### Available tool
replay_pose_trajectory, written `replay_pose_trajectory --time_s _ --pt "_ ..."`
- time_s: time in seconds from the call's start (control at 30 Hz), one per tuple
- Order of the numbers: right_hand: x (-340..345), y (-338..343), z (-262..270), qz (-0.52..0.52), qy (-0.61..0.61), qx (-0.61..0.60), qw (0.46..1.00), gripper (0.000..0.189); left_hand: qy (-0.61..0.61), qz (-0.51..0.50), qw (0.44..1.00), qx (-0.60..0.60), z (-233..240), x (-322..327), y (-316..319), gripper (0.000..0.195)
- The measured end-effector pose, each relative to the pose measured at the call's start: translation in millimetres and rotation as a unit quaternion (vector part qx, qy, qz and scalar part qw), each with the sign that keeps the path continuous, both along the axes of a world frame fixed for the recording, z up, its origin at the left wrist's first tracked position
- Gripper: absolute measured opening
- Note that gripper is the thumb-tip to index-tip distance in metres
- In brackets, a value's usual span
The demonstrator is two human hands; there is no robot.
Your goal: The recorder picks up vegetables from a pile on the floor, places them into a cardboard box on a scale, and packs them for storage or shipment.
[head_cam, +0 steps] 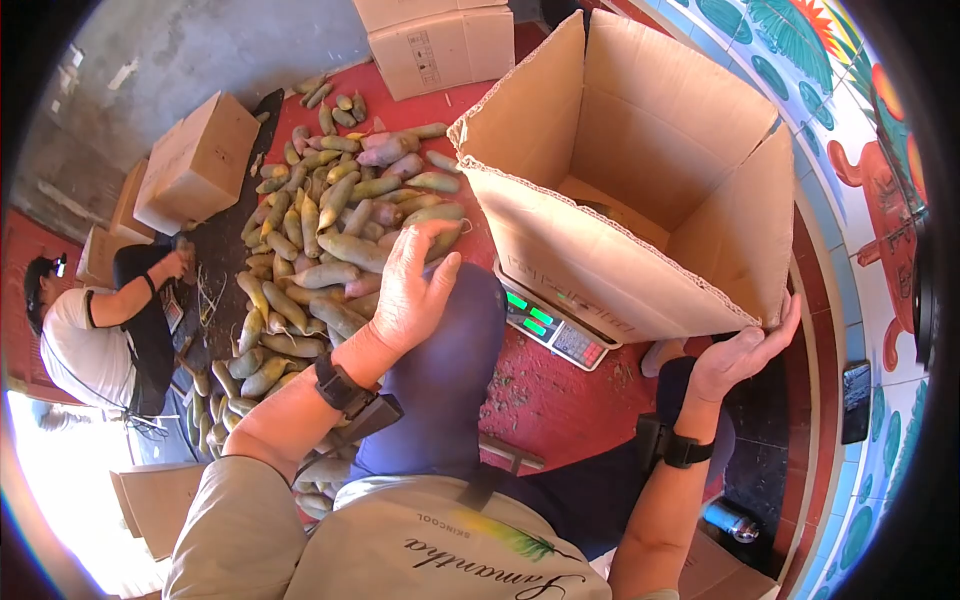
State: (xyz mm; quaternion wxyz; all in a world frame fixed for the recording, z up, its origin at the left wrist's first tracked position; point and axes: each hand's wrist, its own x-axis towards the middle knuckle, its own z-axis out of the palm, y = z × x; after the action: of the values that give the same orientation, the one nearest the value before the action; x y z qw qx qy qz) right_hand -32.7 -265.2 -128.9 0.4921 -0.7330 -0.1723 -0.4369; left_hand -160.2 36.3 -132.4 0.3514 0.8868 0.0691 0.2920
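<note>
My left hand (pixel 411 289) is empty, with its thumb apart from the fingers. It hovers above my bent knee at the right edge of a heap of green radishes (pixel 337 202). My right hand (pixel 744 356) touches the near right corner of a tall cardboard box (pixel 622 262), its palm and fingers against the outside. The box stands with its top open on a digital scale (pixel 559 326) with lit green displays. Something dark shows at the bottom of the box, mostly hidden by the near wall.
A co-worker (pixel 105 330) sits at the left, bent over a small scale. Closed cartons (pixel 199 161) stand by the wall, with more cartons (pixel 442 49) at the top. A phone (pixel 856 402) leans on the tiled ledge at right. Below it lies a blue bottle (pixel 729 520).
</note>
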Motion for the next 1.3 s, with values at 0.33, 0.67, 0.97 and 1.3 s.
replay_pose_trajectory --time_s 0.33,0.67,0.97,1.3 --pt "-4 1 4 -0.026 0.025 -0.003 0.999 0.063 0.006 0.009 1.0 0.0 -5 1 -1 0.028" --pt "-3 -2 2 -0.048 0.034 -0.033 0.998 0.07 0.013 0.018 1.0 0.014 -8 0 1 0.025" --pt "-3 -2 0 -0.03 0.038 -0.019 0.999 0.07 -0.003 0.013 1.0 -0.012 -10 1 0 0.025" --pt "-1 1 -2 0.009 0.041 0.023 0.999 0.07 0.003 0.017 1.0 -0.009 -12 3 -5 0.024"
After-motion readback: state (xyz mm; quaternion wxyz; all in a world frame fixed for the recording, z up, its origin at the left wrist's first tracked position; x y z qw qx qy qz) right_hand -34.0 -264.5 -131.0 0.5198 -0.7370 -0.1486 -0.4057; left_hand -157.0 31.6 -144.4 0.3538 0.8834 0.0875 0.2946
